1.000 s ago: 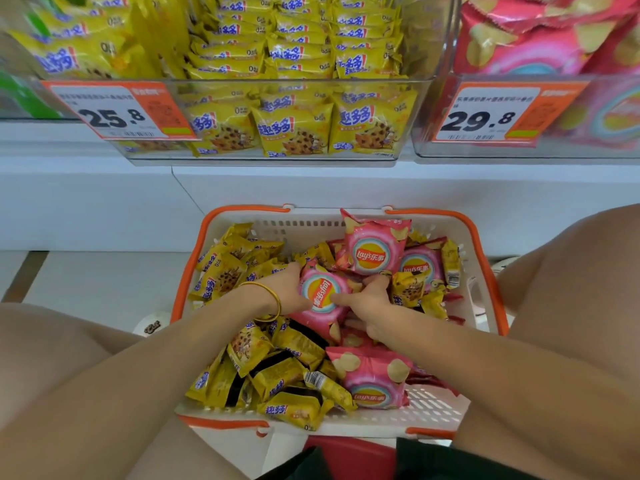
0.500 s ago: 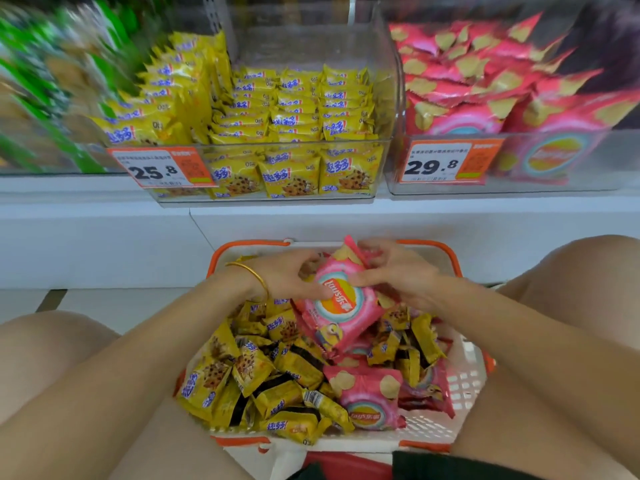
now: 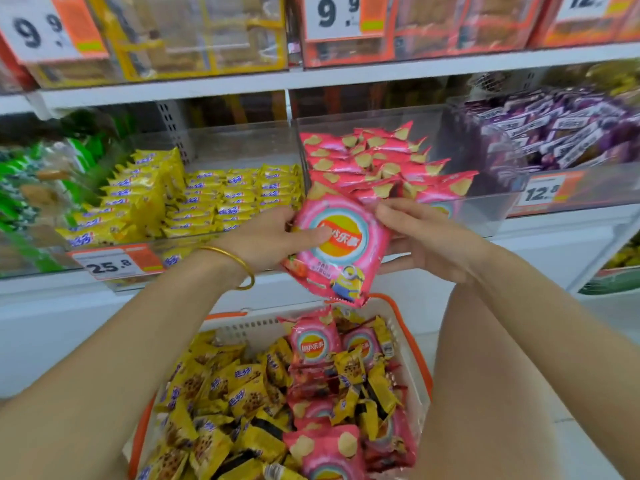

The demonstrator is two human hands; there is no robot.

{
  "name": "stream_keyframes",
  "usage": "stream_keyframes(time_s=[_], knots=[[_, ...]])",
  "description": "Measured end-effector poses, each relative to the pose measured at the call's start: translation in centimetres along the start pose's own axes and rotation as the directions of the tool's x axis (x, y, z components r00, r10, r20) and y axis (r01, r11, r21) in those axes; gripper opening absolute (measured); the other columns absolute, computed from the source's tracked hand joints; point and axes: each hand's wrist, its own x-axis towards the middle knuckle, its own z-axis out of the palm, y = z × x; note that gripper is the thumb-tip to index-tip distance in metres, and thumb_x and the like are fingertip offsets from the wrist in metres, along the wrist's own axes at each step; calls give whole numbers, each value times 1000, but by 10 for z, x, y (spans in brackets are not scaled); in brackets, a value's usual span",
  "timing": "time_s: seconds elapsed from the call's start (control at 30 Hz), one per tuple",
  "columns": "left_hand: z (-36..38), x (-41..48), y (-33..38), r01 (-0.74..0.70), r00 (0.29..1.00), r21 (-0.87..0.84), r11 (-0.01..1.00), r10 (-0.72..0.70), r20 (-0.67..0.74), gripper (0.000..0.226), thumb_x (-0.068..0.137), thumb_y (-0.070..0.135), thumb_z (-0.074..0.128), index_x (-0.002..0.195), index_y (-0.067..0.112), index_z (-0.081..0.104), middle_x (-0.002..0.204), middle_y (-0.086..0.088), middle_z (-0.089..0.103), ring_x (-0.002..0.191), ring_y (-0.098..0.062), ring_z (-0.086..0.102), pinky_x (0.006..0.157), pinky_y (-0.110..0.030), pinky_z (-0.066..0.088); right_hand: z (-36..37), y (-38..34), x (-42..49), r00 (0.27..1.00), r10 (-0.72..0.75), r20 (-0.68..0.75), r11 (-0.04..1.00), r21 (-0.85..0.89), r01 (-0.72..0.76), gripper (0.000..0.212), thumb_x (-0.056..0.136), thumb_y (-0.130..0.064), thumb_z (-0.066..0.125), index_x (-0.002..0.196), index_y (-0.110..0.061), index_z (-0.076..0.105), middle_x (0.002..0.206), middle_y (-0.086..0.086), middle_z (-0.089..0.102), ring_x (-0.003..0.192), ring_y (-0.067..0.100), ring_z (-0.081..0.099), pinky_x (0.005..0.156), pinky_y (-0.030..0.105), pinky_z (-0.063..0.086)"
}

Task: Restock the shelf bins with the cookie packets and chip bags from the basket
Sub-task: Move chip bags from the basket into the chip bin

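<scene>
A pink chip bag (image 3: 341, 249) hangs in the air in front of the clear shelf bin (image 3: 485, 216) that holds several pink chip bags (image 3: 381, 161). My left hand (image 3: 273, 237) grips its left edge, thumb across the front. My right hand (image 3: 415, 233) pinches its upper right edge, fingers behind the bag. Below, the white basket with orange rim (image 3: 420, 351) holds several yellow cookie packets (image 3: 225, 393) and more pink chip bags (image 3: 313, 344). To the left, a clear bin holds yellow cookie packets (image 3: 207, 199).
A purple-packet bin (image 3: 561, 133) stands to the right, green packets (image 3: 20, 202) to the left. An upper shelf (image 3: 346, 76) carries boxed goods with price tags. My bare knees flank the basket.
Both hands have lifted the pink chip bag out of the basket up to the front of the pink chip bin. The view has tilted upward toward the shelves.
</scene>
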Motion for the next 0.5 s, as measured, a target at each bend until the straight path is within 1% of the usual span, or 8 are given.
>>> stream_keyframes(time_s=[0.07,0.13,0.17,0.2,0.27,0.33,0.4,0.5], knots=[[6,9,20,-76,996,-12,997,76,-46,58,68,46,67,111,8,63,96,-3,72,81,-12,69,74,-31,58,-6,-9,-2,998,-52,-29,993,103,55,65,65,-31,69,126,-22,48,98,6,67,77,24,70,63,41,59],[13,25,41,-147,982,-12,989,145,-119,39,81,33,69,110,8,61,95,1,70,72,1,66,62,-16,53,-17,-20,3,985,-104,-137,973,190,130,64,73,-17,71,129,-19,40,99,6,66,69,20,70,54,36,57],[17,35,52,-173,973,-8,985,170,-153,36,85,29,68,112,8,61,97,0,69,74,1,66,62,-15,53,-24,-26,7,975,-125,-182,965,206,162,60,77,-12,70,128,-17,40,99,6,67,70,21,70,53,36,57],[20,47,62,-193,964,6,981,191,-184,37,86,31,67,114,7,61,100,-3,69,79,-4,67,66,-19,56,-33,-31,12,965,-144,-218,961,200,189,55,80,-11,70,126,-14,42,101,8,67,74,24,69,54,39,57],[27,72,78,-211,950,29,977,212,-230,50,84,44,68,116,6,59,100,-7,69,80,-15,69,73,-33,59,-54,-43,21,943,-153,-294,962,173,210,50,82,-15,70,125,-12,45,104,11,66,81,28,65,61,46,59],[35,94,92,-209,936,29,977,209,-283,65,81,54,64,121,4,53,100,-9,65,82,-22,67,79,-40,57,-77,-54,31,915,-111,-388,969,162,186,46,83,-21,71,121,-14,47,100,9,66,73,24,65,58,38,57],[44,120,101,-196,922,34,980,196,-333,64,86,50,60,127,3,46,106,-9,62,94,-25,63,89,-38,51,-101,-61,42,886,-48,-462,975,169,141,43,83,-25,70,119,-13,49,93,8,66,57,15,65,47,31,55],[54,153,109,-150,889,199,968,221,-401,43,96,31,52,128,2,49,122,-12,58,115,-23,54,93,-26,39,-137,-64,64,829,57,-556,979,192,62,56,82,-28,70,128,-8,45,95,12,66,50,13,63,38,28,50]])
